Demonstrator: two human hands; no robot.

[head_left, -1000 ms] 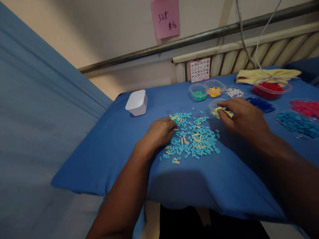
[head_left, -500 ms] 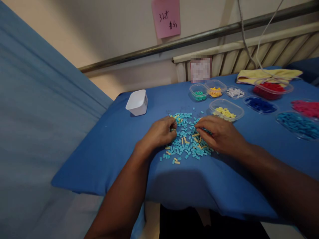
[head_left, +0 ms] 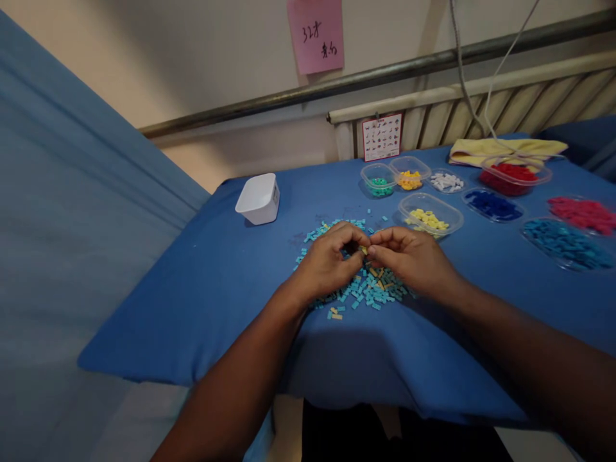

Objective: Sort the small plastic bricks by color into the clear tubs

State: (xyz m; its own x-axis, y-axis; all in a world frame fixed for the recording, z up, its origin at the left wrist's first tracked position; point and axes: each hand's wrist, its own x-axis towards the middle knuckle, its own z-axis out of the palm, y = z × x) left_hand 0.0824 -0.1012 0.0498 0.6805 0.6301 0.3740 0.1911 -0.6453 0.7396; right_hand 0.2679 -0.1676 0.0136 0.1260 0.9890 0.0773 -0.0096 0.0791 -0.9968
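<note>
My left hand (head_left: 332, 262) is closed, thumb and fingers curled round a small yellow building block (head_left: 364, 250) at the fingertips. Against it, my right hand (head_left: 411, 258) pinches thumb and forefinger together; whatever lies inside that pinch is too small and covered to name. The two sets of fingertips meet just above a spread pile of light-blue blocks (head_left: 373, 294). A few yellow blocks (head_left: 380, 274) are mixed into the pile, and the hands cover its middle.
A white tub (head_left: 258, 199) stands back left on the blue cloth (head_left: 202, 282). Clear tubs hold yellow (head_left: 427, 220), green (head_left: 379, 187) and orange pieces (head_left: 409, 180). White, red, dark-blue, pink and teal pieces sit farther right, near a folded yellow cloth (head_left: 505, 150).
My hands have come together over the pile; before, they were apart on either side of it. The left moved right, and a yellow block now shows at the meeting fingertips.
</note>
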